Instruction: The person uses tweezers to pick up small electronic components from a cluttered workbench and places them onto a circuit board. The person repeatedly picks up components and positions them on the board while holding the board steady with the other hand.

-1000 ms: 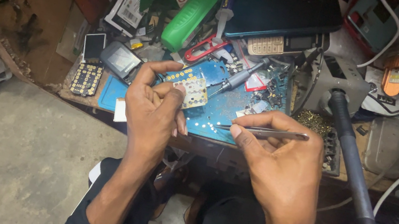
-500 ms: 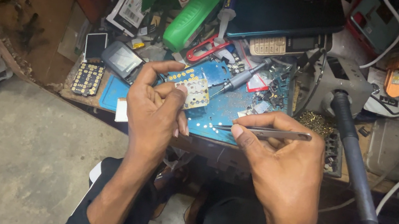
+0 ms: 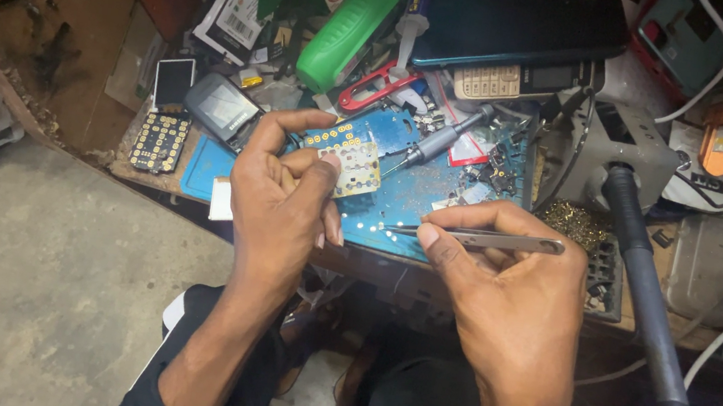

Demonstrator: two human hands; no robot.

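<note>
Head view looks down on a cluttered desk with a blue mat at its near edge. The left hand is clenched in a grip on a small circuit board, pinched between thumb and fingers and held over the mat's left part. The right hand grips a pair of metal tweezers, lying level along the mat's near edge, tips pointing left toward the board but apart from it. A screwdriver lies on the mat behind the board. A green bottle and a dark phone sit toward the far edge.
</note>
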